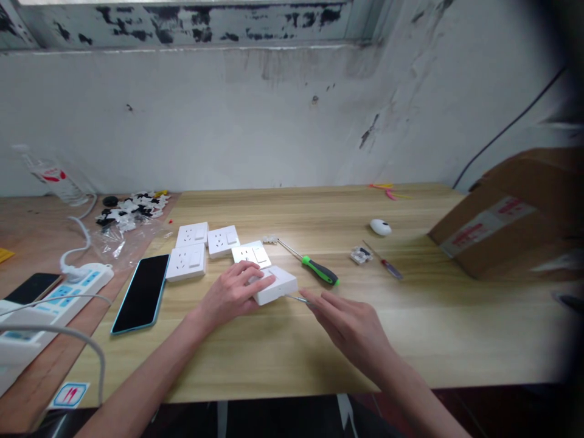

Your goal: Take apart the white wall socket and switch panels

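My left hand (233, 291) grips a white wall socket (279, 286), its fingers over the top, and holds it tilted above the table. A thin metal screwdriver shaft (297, 298) reaches from my right hand (350, 323) to the lower right edge of that socket. The closed right fingers hide its handle. Just behind the held socket lies another switch socket (255, 254), partly covered by my left hand. Further left, several similar white sockets (187, 261) lie face up. A green and black screwdriver (322, 271) rests beyond my right hand, its tip near a small white terminal piece (270, 239).
On the left are a phone (141, 295), a power strip (59, 304) with cables, and a pile of small black and white parts (134, 208). A small screwdriver (390, 267), a white rounded object (380, 227) and a cardboard box (515, 213) are at right.
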Available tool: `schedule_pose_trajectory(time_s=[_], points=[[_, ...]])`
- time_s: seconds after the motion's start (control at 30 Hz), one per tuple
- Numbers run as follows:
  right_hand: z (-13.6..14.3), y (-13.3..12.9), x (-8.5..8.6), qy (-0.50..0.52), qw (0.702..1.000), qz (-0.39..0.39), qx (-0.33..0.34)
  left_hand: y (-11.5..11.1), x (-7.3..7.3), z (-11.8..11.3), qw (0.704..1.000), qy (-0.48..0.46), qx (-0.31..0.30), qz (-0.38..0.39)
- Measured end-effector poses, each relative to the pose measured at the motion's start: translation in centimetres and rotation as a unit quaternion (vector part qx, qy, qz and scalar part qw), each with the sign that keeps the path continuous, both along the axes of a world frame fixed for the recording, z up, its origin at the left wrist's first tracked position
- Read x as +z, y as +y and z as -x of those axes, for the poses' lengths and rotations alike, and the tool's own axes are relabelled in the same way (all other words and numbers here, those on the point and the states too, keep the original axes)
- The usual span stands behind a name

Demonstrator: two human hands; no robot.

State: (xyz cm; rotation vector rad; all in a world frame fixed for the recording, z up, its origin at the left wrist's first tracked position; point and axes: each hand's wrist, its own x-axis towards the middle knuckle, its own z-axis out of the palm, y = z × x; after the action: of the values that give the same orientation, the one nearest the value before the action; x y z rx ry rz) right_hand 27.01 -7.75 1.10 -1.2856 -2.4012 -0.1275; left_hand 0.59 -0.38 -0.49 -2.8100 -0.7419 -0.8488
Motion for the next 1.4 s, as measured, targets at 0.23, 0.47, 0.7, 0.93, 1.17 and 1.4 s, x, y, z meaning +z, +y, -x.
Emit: schedule_pose_trajectory(time_s=[0.23,0.47,0.7,0.93,1.17,1.4], points=[[0.6,-0.5,0.3,-0.071,0.997,-0.017,-0.019,-0.1,-0.2,-0.1,1.000,0.005,0.007,0.008],[0.9,-1.4,0.6,-0.116,0.991,-0.051,-0.044,-0.3,0.2,-0.1,1.000,0.011,-0.014,0.007],[1.9,-2.0,1.1,-0.122,0.990,-0.056,-0.050,-0.4,0.3,-0.3,1.000,0.014,-0.013,-0.005],[2.2,-1.6,2.5,-0.147,0.988,0.008,-0.047,-0.8,0.4,-0.6,0.997,0.048,-0.023,-0.050],[1.8,0.7,5.5,-0.168,0.979,0.117,0.024,-0.9,-0.1,-0.7,0.997,0.073,-0.030,0.018],[1.6,1.8,6.0,-0.136,0.982,0.125,0.044,-0.8,-0.1,-0.9,0.988,0.045,-0.020,0.148]])
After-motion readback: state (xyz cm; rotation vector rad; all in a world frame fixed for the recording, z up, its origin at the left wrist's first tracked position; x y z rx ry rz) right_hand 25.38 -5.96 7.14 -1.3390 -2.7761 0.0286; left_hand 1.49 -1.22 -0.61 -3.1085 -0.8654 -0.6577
